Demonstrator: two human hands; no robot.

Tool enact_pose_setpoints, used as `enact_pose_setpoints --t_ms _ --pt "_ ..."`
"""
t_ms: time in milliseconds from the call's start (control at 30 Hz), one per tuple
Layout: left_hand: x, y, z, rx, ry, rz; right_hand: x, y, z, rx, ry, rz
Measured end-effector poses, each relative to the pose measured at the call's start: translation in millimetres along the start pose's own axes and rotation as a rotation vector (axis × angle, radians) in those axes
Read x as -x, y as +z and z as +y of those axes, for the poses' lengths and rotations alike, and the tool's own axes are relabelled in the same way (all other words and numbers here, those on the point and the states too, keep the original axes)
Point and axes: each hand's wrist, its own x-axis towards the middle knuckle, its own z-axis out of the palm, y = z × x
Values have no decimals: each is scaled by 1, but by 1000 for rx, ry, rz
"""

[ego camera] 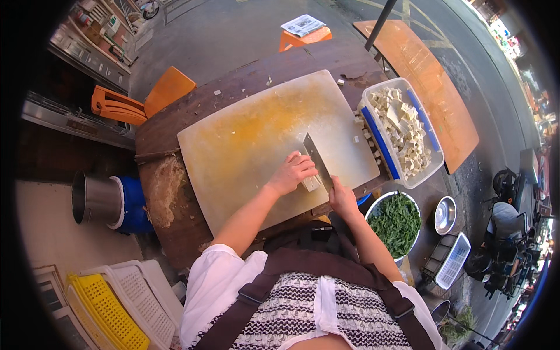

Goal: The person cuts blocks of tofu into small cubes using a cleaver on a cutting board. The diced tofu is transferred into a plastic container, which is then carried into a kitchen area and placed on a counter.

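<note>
My left hand (294, 171) rests with bent fingers on a pale block, likely tofu (311, 183), lying on a large, yellow-stained white cutting board (245, 144). Gripped by its handle in my right hand (342, 199) is a cleaver (318, 161), its blade upright just right of the left fingers and the block. Whether the blade touches the block is hard to tell. To the right, a clear plastic container (431, 177) with blue side clips holds many white cubes (409, 144). More loose cubes lie between the board and the container.
The board lies on a worn brown wooden table (164, 192). A bowl of chopped green leaves (396, 225) stands lower at the right, near a metal bowl (445, 215) and a white basket (453, 260). An orange folding chair (168, 92) and an orange stool (306, 39) stand beyond the table.
</note>
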Motion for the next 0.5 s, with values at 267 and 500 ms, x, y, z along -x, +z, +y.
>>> enact_pose_setpoints --t_ms 267,500 --pt "14 0 -5 10 -140 303 -19 -26 -29 53 29 -47" --pt "16 13 -9 -85 -157 329 9 -66 -64 120 -103 -138"
